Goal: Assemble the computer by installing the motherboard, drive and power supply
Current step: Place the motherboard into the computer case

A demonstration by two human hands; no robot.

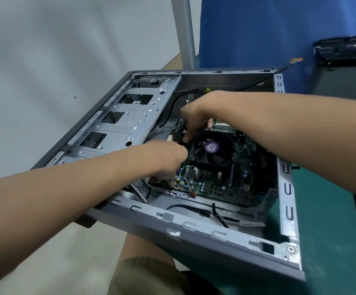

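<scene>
The motherboard lay inside the open case on the worktop, apparently gripped at two spots so it could be nudged onto its mounts. The left hand curled its fingers over the motherboard's near edge. Just beyond them, the right hand pinched a corner of the cooler fan with bent fingers.

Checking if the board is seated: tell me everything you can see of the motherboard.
The motherboard is a green board dotted with capacitors, carrying a black cooler fan with a purple label over a finned metal heatsink. It lies inside the grey case. The left hand grips its near corner; the right hand holds its far edge beside the fan. Its seating is unclear.
</scene>
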